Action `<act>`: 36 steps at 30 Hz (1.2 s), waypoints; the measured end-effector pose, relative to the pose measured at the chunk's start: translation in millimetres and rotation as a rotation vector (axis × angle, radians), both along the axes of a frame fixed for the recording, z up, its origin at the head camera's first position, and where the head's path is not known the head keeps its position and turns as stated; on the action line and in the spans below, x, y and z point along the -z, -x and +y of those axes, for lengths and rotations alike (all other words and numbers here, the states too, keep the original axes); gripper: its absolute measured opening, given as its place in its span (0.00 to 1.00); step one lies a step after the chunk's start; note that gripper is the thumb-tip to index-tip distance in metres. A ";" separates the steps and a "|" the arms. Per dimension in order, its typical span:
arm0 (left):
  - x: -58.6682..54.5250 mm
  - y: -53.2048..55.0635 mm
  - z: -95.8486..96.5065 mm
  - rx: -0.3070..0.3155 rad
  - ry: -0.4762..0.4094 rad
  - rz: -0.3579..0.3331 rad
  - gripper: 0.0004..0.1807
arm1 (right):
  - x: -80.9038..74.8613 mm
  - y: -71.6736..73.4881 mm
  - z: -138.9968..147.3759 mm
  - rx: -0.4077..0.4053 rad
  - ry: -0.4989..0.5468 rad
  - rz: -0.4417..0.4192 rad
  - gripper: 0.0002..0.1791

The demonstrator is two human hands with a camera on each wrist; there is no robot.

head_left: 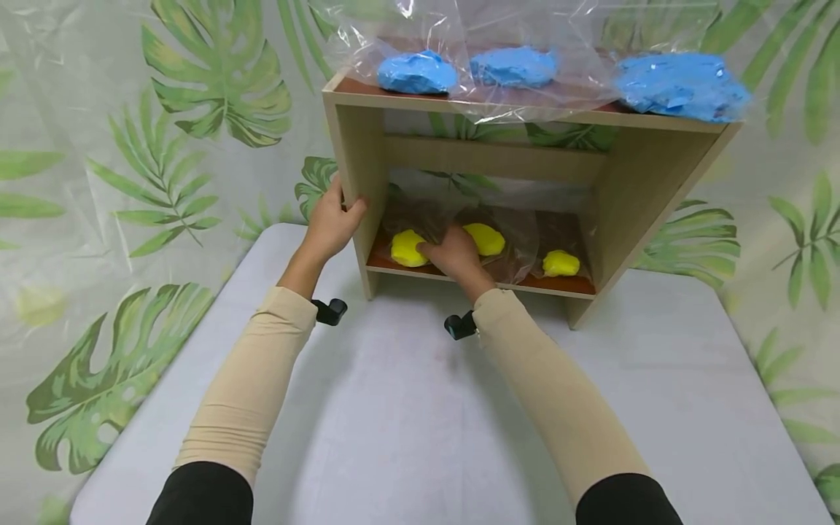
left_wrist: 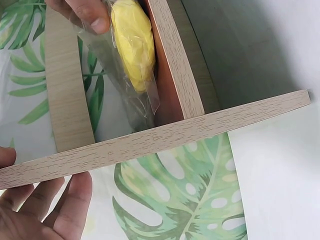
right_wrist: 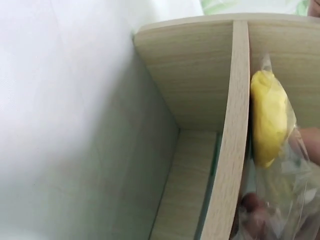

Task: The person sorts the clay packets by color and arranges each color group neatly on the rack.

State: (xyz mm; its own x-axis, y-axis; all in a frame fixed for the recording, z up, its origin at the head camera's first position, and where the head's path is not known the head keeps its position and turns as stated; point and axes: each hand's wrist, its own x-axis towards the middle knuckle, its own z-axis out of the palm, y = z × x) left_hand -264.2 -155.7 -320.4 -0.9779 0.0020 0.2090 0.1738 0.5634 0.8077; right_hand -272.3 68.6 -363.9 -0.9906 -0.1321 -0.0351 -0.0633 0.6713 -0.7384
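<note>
A small wooden shelf unit (head_left: 656,168) stands on the table. My left hand (head_left: 331,226) grips the edge of its left side panel (left_wrist: 145,145), thumb inside and fingers outside. On the lower board, my right hand (head_left: 456,255) pinches the clear plastic bag (right_wrist: 295,185) around the left yellow clay-like lump (head_left: 407,248). Thumb and a finger show through or beside the film in the right wrist view; the remaining fingers are mostly hidden. Just behind that hand lies a middle yellow lump (head_left: 485,238), with a smaller yellow lump (head_left: 561,263) farther right, both bagged.
Three bagged blue lumps, at left (head_left: 418,72), middle (head_left: 514,67) and right (head_left: 682,85), lie along the unit's top board. The white-covered table (head_left: 407,408) extends in front. Behind it hangs a leaf-patterned sheet (head_left: 216,73).
</note>
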 end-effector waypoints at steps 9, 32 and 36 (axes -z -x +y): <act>0.8 2.9 5.3 0.006 0.016 -0.021 0.35 | -11.5 -7.4 19.4 0.090 0.009 0.213 0.46; -1.0 -3.4 2.8 -0.001 -0.019 -0.013 0.35 | 46.3 -152.4 166.6 0.087 -0.049 0.671 0.14; 0.5 -2.2 3.2 -0.006 -0.020 -0.015 0.35 | 46.9 -155.6 174.8 0.086 -0.082 0.655 0.15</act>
